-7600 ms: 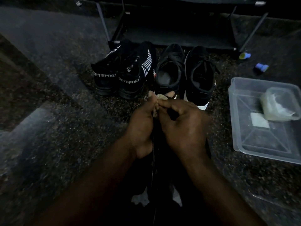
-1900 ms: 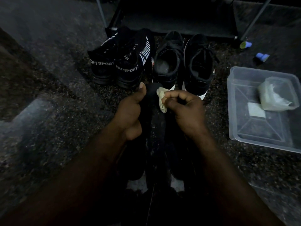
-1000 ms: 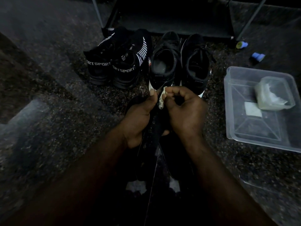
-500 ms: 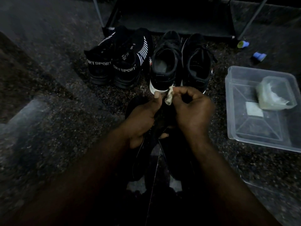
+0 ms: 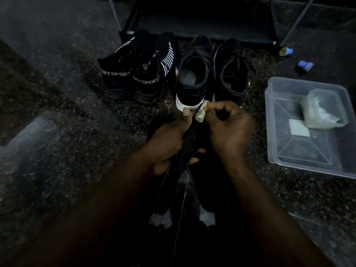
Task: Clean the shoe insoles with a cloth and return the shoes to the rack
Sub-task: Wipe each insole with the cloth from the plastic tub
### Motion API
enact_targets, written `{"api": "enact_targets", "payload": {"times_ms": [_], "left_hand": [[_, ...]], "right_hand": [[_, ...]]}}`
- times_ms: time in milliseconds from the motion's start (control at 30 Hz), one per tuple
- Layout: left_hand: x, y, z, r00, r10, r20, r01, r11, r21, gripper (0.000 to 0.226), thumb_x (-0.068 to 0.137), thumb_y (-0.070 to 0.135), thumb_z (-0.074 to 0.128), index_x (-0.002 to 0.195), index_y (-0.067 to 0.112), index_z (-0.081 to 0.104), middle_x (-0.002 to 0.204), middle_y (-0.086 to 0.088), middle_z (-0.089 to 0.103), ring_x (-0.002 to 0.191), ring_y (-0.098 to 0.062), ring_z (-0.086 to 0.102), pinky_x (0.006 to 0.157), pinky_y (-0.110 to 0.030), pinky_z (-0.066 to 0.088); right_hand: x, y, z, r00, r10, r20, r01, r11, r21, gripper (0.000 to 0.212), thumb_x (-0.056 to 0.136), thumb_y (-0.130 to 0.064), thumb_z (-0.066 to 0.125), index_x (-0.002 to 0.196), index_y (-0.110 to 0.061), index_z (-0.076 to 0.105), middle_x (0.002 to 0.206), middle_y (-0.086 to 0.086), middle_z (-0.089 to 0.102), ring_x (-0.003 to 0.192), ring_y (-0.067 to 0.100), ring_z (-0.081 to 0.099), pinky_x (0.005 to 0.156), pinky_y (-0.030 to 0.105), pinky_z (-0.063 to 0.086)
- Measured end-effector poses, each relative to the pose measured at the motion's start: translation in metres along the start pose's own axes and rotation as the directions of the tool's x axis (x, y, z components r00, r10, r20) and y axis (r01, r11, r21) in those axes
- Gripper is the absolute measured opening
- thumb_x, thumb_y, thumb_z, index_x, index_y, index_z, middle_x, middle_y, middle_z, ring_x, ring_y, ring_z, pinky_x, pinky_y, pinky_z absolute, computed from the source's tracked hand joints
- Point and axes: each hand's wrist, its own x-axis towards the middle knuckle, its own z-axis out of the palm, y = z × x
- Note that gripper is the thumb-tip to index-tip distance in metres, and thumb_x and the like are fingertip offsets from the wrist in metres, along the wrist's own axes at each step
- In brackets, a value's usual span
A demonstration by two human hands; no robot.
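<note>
My left hand [image 5: 169, 137] grips a black insole [image 5: 194, 139] held upright over the floor, thumb up along its top. My right hand [image 5: 229, 128] pinches a small pale cloth [image 5: 201, 112] against the insole's upper end. A second black insole [image 5: 163, 189] lies on the floor below my left hand. Beyond the hands stand a pair of black "SPORT" knit shoes [image 5: 138, 74] and a pair of black lace-up shoes [image 5: 194, 78] with white soles. The dark shoe rack [image 5: 204, 20] stands behind them.
A clear plastic tub [image 5: 285, 147] sits on the dark speckled floor at the right, holding a small clear container [image 5: 323, 110] and a white square. Two small blue objects [image 5: 305, 65] lie near the rack's right leg. A raised stone step [image 5: 25, 135] runs along the left.
My hands stay together on the insole. The cloth has shifted slightly up and to the right at the insole's top over the last second. The shoes have not moved.
</note>
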Motion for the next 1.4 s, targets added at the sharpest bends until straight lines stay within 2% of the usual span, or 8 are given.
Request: {"api": "enact_targets", "payload": {"times_ms": [167, 433, 767, 900, 1000, 1133, 1267, 1400], "left_hand": [[0.003, -0.002, -0.012, 0.997, 0.043, -0.06, -0.044, 0.999, -0.016, 0.048, 0.102, 0.061, 0.045, 0.111, 0.024, 0.075, 0.103, -0.012, 0.077, 0.078, -0.024, 0.074, 0.068, -0.041, 0.057], [0.003, -0.004, -0.002, 0.998, -0.004, 0.058, 0.003, 1.0, 0.028, 0.056, 0.097, 0.07, 0.038, 0.132, 0.035, 0.063, 0.111, -0.006, 0.078, 0.093, -0.029, 0.076, 0.07, -0.036, 0.058], [0.009, -0.004, -0.015, 0.998, 0.048, -0.032, -0.052, 0.986, -0.161, 0.035, 0.105, 0.048, 0.049, 0.128, 0.03, 0.068, 0.113, -0.001, 0.077, 0.089, -0.018, 0.075, 0.064, -0.033, 0.059], [0.009, -0.004, -0.013, 0.999, 0.041, 0.002, -0.04, 0.983, -0.181, 0.038, 0.106, 0.05, 0.046, 0.13, 0.029, 0.066, 0.11, -0.003, 0.077, 0.082, -0.02, 0.073, 0.062, -0.031, 0.058], [0.011, -0.004, -0.014, 0.999, 0.039, -0.019, -0.042, 0.973, -0.226, 0.038, 0.106, 0.047, 0.047, 0.134, 0.028, 0.064, 0.12, -0.005, 0.075, 0.098, -0.024, 0.075, 0.07, -0.04, 0.062], [0.017, -0.005, -0.021, 0.998, 0.022, -0.066, -0.042, 0.946, -0.322, 0.045, 0.107, 0.044, 0.047, 0.14, 0.016, 0.062, 0.132, -0.014, 0.069, 0.121, -0.031, 0.067, 0.102, -0.049, 0.053], [0.016, -0.004, -0.02, 0.998, 0.023, -0.057, -0.039, 0.955, -0.293, 0.042, 0.107, 0.041, 0.049, 0.135, 0.015, 0.066, 0.124, -0.01, 0.074, 0.114, -0.025, 0.071, 0.099, -0.041, 0.055], [0.02, -0.007, -0.026, 0.999, 0.023, -0.049, -0.038, 0.948, -0.316, 0.048, 0.106, 0.046, 0.048, 0.134, 0.011, 0.066, 0.126, -0.015, 0.072, 0.116, -0.031, 0.07, 0.101, -0.045, 0.055]], "right_hand": [[-0.019, -0.01, 0.015, 0.975, -0.061, 0.212, 0.046, 0.996, 0.072, 0.016, 0.086, -0.009, 0.075, 0.085, -0.024, 0.079, 0.079, -0.01, 0.076, 0.072, 0.009, 0.073, 0.065, 0.035, 0.062], [0.01, 0.008, -0.003, 0.998, -0.06, 0.001, 0.06, 0.993, -0.106, 0.016, 0.086, -0.018, 0.076, 0.098, -0.025, 0.083, 0.094, -0.013, 0.079, 0.087, -0.002, 0.072, 0.086, 0.026, 0.058], [-0.005, 0.001, 0.006, 0.937, -0.239, 0.254, 0.303, 0.919, -0.253, 0.012, 0.083, -0.026, 0.073, 0.089, -0.028, 0.083, 0.092, -0.006, 0.078, 0.086, 0.017, 0.071, 0.079, 0.038, 0.057], [0.005, 0.005, -0.002, 0.969, -0.22, 0.112, 0.244, 0.916, -0.318, 0.01, 0.086, -0.03, 0.073, 0.091, -0.028, 0.082, 0.094, -0.008, 0.078, 0.088, 0.018, 0.071, 0.082, 0.039, 0.058], [0.007, 0.001, -0.007, 0.968, -0.173, 0.18, 0.222, 0.928, -0.3, 0.007, 0.085, -0.027, 0.076, 0.089, -0.029, 0.082, 0.088, -0.011, 0.078, 0.082, 0.008, 0.071, 0.081, 0.031, 0.057], [0.001, -0.005, -0.002, 0.934, -0.187, 0.304, 0.274, 0.921, -0.276, 0.007, 0.085, -0.024, 0.075, 0.082, -0.027, 0.08, 0.08, -0.013, 0.076, 0.073, 0.003, 0.068, 0.071, 0.025, 0.054], [0.0, -0.001, 0.0, 0.967, -0.203, 0.155, 0.241, 0.926, -0.29, 0.005, 0.085, -0.025, 0.074, 0.083, -0.025, 0.078, 0.082, -0.011, 0.076, 0.075, 0.007, 0.069, 0.074, 0.034, 0.057], [-0.003, -0.001, 0.006, 0.955, -0.148, 0.258, 0.211, 0.947, -0.24, 0.011, 0.085, -0.022, 0.076, 0.094, -0.024, 0.081, 0.095, -0.009, 0.078, 0.084, 0.005, 0.07, 0.082, 0.025, 0.055]]}}
